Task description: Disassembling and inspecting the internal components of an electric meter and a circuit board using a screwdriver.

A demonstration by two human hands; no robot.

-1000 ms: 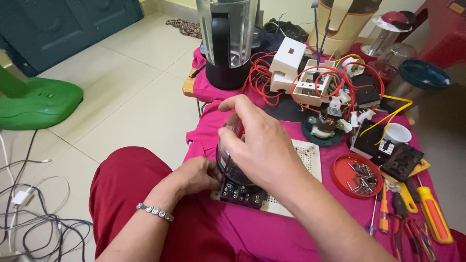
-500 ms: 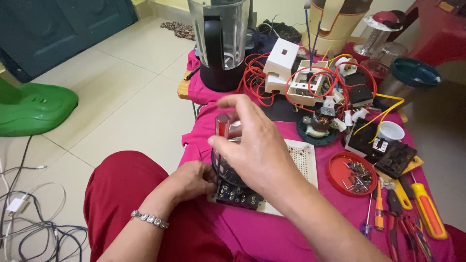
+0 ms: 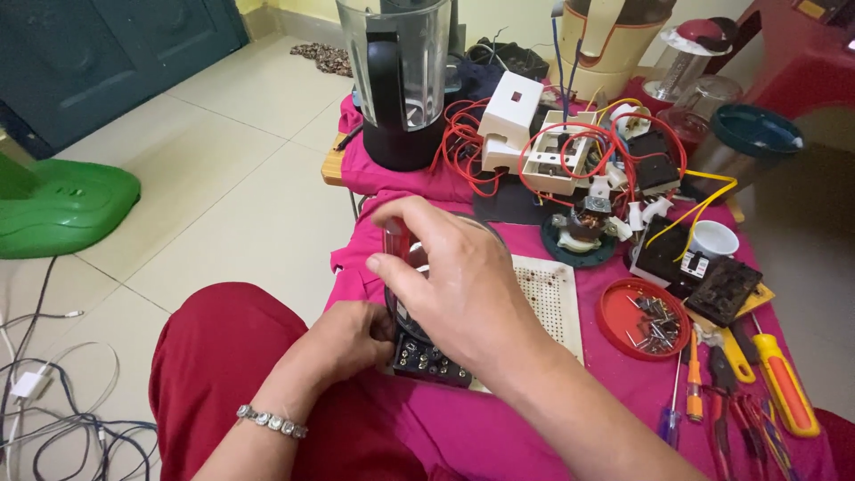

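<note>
Pale floor tiles run across the room, and a worktop point(image 3: 552, 419) draped in magenta cloth fills the lower right of my view. At its near edge, about six o'clock from the tall clear blender jar on its black base point(image 3: 403, 80), I see both hands together on a small dark round appliance part point(image 3: 419, 343). My right hand point(image 3: 450, 285) is closed over its top with a red-handled tool point(image 3: 396, 245) pinched upright between thumb and fingers. My left hand point(image 3: 352, 337), with a beaded silver bracelet point(image 3: 272, 421) on the wrist, is curled against the part's left side; I cannot tell how firmly it grips. The part rests on a cream perforated board point(image 3: 552, 298). At three o'clock from the board lies a round red lid full of screws point(image 3: 648, 318), and beyond it, at four o'clock, a row of orange and yellow-handled screwdrivers point(image 3: 757, 383). At twelve o'clock, tangled red wires point(image 3: 463, 147) surround an open white plastic switch housing point(image 3: 557, 151). A green plastic stool point(image 3: 62, 205) stands on the floor at nine o'clock.
</note>
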